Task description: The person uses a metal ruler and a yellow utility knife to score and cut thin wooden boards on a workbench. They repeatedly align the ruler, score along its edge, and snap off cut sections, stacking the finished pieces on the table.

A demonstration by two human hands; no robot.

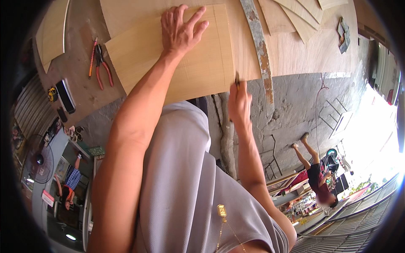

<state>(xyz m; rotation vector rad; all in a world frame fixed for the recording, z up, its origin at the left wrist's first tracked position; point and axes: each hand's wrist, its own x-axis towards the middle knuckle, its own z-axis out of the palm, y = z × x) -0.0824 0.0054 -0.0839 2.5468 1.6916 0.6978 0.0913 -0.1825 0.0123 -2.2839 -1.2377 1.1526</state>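
Note:
My left hand (pixel 182 31) presses flat on a thin plywood piece (pixel 202 63), its fingers spread near the far edge. Faint straight lines run across the piece near its right side. At the near right corner, my right hand (pixel 240 101) is closed round a small knife (pixel 237 79). Only the knife's dark, narrow tip shows above the fist, by the edge of the piece; the rest is hidden in the fingers. A worn, rusty metal strip (pixel 258 40) lies to the right of the piece and juts past the near edge of the larger sheet underneath.
Pliers (pixel 101 67) with red handles, a pencil (pixel 93 59), a phone (pixel 66 96) and a yellow tape measure (pixel 52 94) lie at left. Plywood offcuts (pixel 297 17) and a dark, crumpled piece (pixel 344 35) are at far right. Two other people (pixel 316 173) are in the background.

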